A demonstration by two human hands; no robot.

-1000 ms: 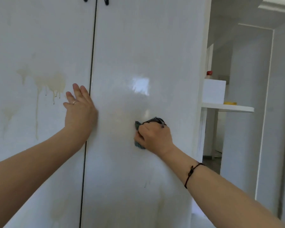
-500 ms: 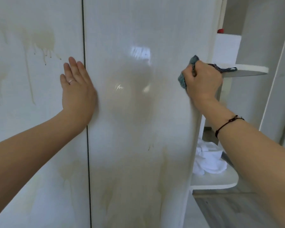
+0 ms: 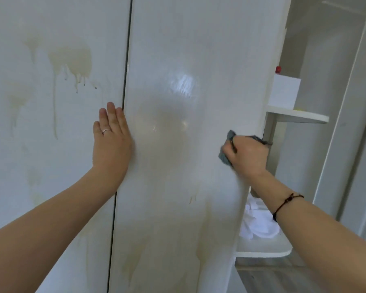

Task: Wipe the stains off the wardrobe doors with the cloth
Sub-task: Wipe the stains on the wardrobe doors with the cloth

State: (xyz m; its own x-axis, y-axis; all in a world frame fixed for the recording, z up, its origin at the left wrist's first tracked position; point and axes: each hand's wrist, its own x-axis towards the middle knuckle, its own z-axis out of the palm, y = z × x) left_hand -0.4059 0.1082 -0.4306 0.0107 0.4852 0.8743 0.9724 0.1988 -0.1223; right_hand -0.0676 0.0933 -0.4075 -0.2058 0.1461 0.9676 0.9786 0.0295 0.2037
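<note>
Two white wardrobe doors fill the view. The left door (image 3: pixel 51 166) carries yellowish drip stains (image 3: pixel 72 60) in its upper part and fainter ones lower down. The right door (image 3: pixel 188 60) has pale streaks (image 3: pixel 201 240) near its bottom. My left hand (image 3: pixel 111 140) lies flat with straight fingers across the gap between the doors. My right hand (image 3: pixel 248 154) grips a bunched grey-blue cloth (image 3: pixel 225 154) and presses it against the right door close to its right edge.
Right of the wardrobe are open white shelves. The upper shelf (image 3: pixel 298 115) holds a white box (image 3: pixel 285 92) with a red cap (image 3: pixel 278 69) behind it. The lower shelf (image 3: pixel 262 250) holds crumpled white fabric (image 3: pixel 256 225). A white door frame (image 3: pixel 347 123) stands further right.
My right hand swept the cloth from the middle of the right door to its right edge, then slid down a little. My left hand stayed flat on the doors.
</note>
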